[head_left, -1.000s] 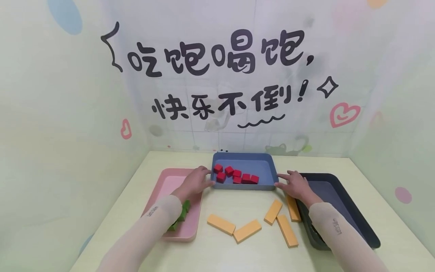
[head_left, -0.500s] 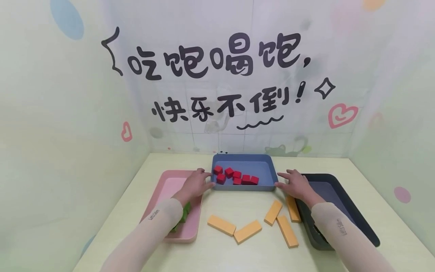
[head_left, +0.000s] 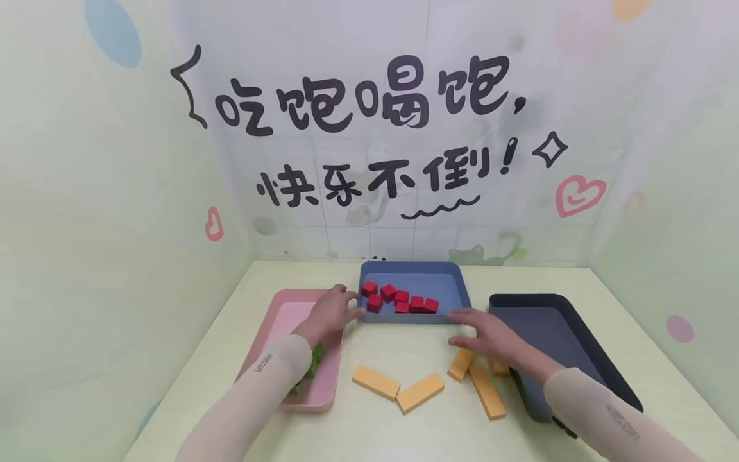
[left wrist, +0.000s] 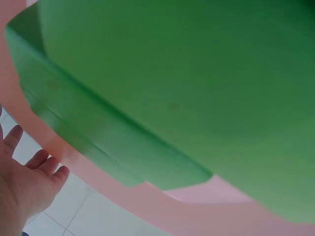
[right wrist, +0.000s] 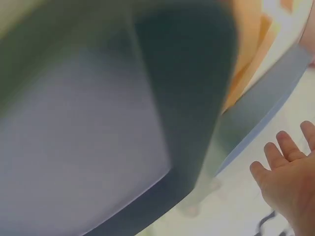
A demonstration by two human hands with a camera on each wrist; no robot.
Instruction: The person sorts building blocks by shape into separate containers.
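A blue tray (head_left: 450, 292) holding several red cubes (head_left: 417, 304) stands at the back of the table. At its left edge, my left hand (head_left: 329, 313) has its fingers extended, the tips at or against the tray wall. My right hand (head_left: 491, 335) is over the orange-yellow rectangular blocks (head_left: 487, 391), index fingertip near the blue tray's front right corner and thumb apart. Nothing shows in its grasp. Below my left forearm lie green blocks (left wrist: 98, 132) in a pink tray (head_left: 331, 391). My right wrist passes over a dark grey tray (head_left: 554, 333).
Two more orange-yellow blocks, a left one (head_left: 375, 382) and a right one (head_left: 420, 393), lie end to end on the table (head_left: 381, 436) between the pink and dark trays. A printed wall (head_left: 346, 244) rises close behind the blue tray.
My right hand has left the blue tray's right side and come nearer and slightly left, over the orange-yellow blocks. My left hand stays at the tray's left edge.
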